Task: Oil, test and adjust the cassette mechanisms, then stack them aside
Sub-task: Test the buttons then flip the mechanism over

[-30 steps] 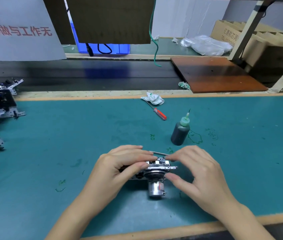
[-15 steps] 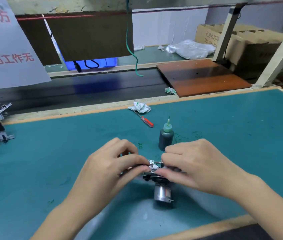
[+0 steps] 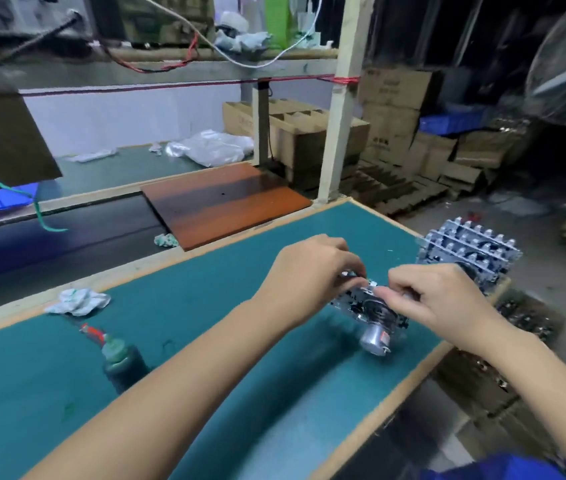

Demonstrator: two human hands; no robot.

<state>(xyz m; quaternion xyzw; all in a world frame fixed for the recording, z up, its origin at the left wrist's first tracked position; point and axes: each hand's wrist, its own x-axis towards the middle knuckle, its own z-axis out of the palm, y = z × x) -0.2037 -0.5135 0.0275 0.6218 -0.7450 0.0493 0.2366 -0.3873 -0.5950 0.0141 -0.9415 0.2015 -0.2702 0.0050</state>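
Observation:
A metal cassette mechanism (image 3: 370,309) with a silver motor hanging below it is held just above the green mat (image 3: 274,375), near the table's right edge. My left hand (image 3: 312,275) pinches its far left top edge. My right hand (image 3: 437,299) grips its right side, fingers curled over it. A stack of several finished mechanisms (image 3: 468,254) stands at the table's right corner, just beyond my right hand. The dark oil bottle (image 3: 124,365) with a green nozzle stands at the left, blurred.
A crumpled white rag (image 3: 79,301) and a red-handled screwdriver (image 3: 92,332) lie at the left rear. A brown board (image 3: 222,199) lies behind the table. Cardboard boxes (image 3: 395,133) fill the floor at the right. More mechanisms (image 3: 523,320) lie below the table's edge.
Both hands have carried the mechanism to the right, toward the stack at the corner, and my head turned right with them. The oil bottle now lies far to the left.

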